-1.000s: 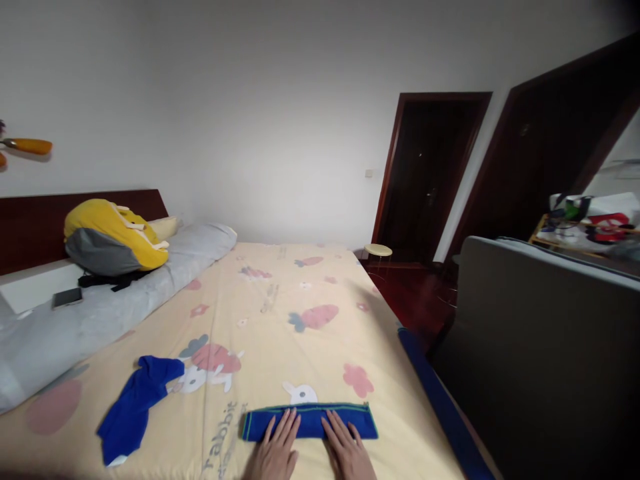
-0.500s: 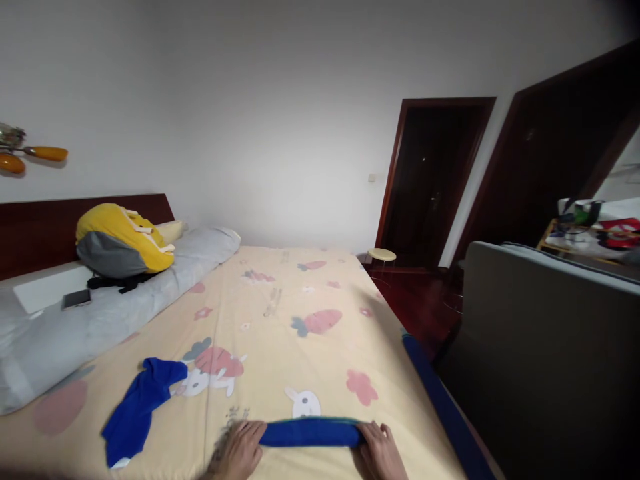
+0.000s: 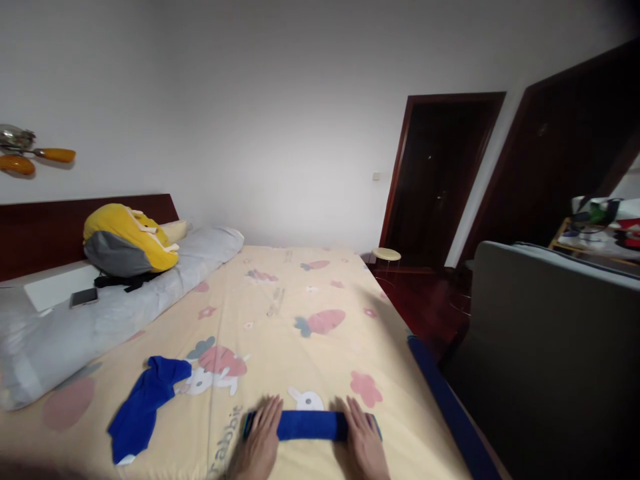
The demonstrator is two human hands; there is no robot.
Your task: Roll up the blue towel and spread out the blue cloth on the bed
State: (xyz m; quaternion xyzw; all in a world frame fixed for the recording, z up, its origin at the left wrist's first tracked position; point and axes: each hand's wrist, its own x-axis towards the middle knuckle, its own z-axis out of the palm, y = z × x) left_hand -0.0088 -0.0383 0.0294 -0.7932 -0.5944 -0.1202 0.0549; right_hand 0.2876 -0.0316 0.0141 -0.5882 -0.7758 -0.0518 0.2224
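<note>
A long, narrow roll of blue cloth (image 3: 313,425) with greenish edges lies crosswise on the bed in front of me. My left hand (image 3: 265,433) rests flat over its left end, fingers stretched forward. Over the right end lies my right hand (image 3: 361,437), its fingers likewise extended and pressing on top. Both ends of the roll poke out past the hands. To the left, a crumpled blue cloth (image 3: 143,408) with a small white patch is spread on the bedsheet (image 3: 280,373).
A grey pillow-like bolster (image 3: 145,310) bears a yellow and grey backpack (image 3: 133,243), a phone (image 3: 84,298) and a white flat object (image 3: 60,285). Along the bed's right edge runs a dark blue strip (image 3: 450,407). Beyond it stand a dark grey panel (image 3: 545,353) and a stool (image 3: 386,255).
Earlier my fingers curled round the ends of the blue roll; now both hands lie flat on top of it, closer together. The view has shifted slightly.
</note>
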